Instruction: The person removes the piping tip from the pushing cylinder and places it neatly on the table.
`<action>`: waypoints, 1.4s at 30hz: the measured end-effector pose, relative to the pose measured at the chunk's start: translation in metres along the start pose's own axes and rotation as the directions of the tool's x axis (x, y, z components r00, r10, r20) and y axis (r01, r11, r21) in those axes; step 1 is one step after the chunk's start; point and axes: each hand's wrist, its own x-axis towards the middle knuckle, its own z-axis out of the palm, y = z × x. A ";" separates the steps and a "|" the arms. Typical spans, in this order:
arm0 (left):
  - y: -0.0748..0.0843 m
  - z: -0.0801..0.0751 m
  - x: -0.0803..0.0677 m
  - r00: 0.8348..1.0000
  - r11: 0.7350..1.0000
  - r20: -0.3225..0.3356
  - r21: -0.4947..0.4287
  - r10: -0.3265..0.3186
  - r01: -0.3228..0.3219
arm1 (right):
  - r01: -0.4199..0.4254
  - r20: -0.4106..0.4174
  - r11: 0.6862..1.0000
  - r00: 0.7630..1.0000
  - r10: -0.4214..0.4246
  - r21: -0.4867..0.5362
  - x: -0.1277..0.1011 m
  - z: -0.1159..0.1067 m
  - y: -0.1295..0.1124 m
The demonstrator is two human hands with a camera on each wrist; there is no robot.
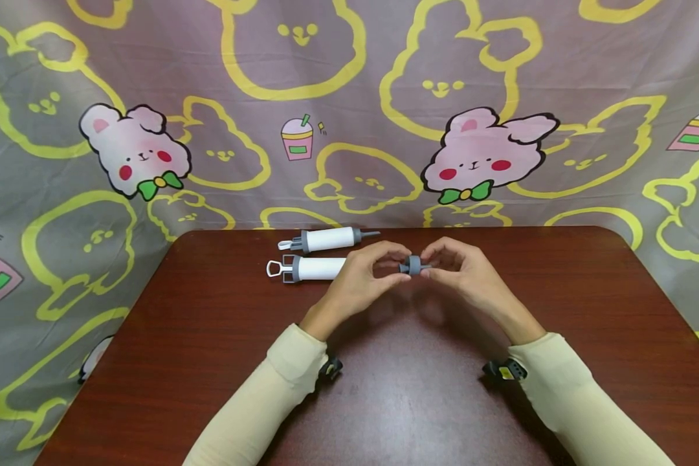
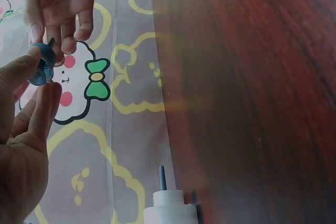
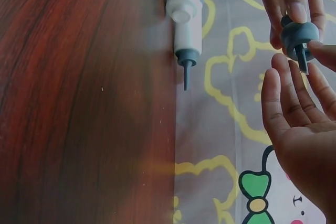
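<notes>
Both hands meet above the middle of the dark red table (image 1: 221,362). Between them is a small grey nozzle cap (image 1: 412,265). My left hand (image 1: 397,261) pinches the cap's round collar between thumb and fingers. My right hand (image 1: 432,266) pinches its thin spout with thumb and fingertips. The right wrist view shows the grey cap (image 3: 297,35) with the spout pointing down toward my right hand (image 3: 311,59). In the left wrist view, the cap (image 2: 42,65) sits at my left hand's (image 2: 32,77) thumb tip. A white syringe tube (image 1: 317,268) lies just left of my left hand, its near end hidden.
A second white syringe (image 1: 326,239), with a grey cap and spout fitted, lies behind the first near the table's far edge. A patterned cloth (image 1: 349,116) with pink bunnies hangs behind and around the table. The uncapped tube's threaded mouth (image 2: 169,199) shows in the left wrist view.
</notes>
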 end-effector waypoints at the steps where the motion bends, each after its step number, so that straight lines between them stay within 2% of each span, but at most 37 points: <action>1: 0.000 0.000 0.000 1.000 1.000 -0.001 -0.007 -0.003 0.003 | 0.002 0.000 1.000 1.000 -0.002 0.001 0.000 0.000 0.000; 14: 0.001 -0.001 0.001 0.999 0.995 -0.015 -0.092 -0.033 0.031 | 0.019 0.006 0.996 1.000 -0.019 0.088 0.001 0.003 -0.006; 23: 0.002 -0.001 0.001 0.998 0.993 -0.017 -0.105 -0.059 0.057 | 0.042 -0.004 0.994 0.999 -0.042 0.100 0.003 0.006 -0.007; 42: 0.003 -0.002 0.002 0.998 0.992 -0.011 -0.114 -0.054 0.053 | 0.039 -0.007 0.990 0.999 -0.038 0.134 0.004 0.007 -0.008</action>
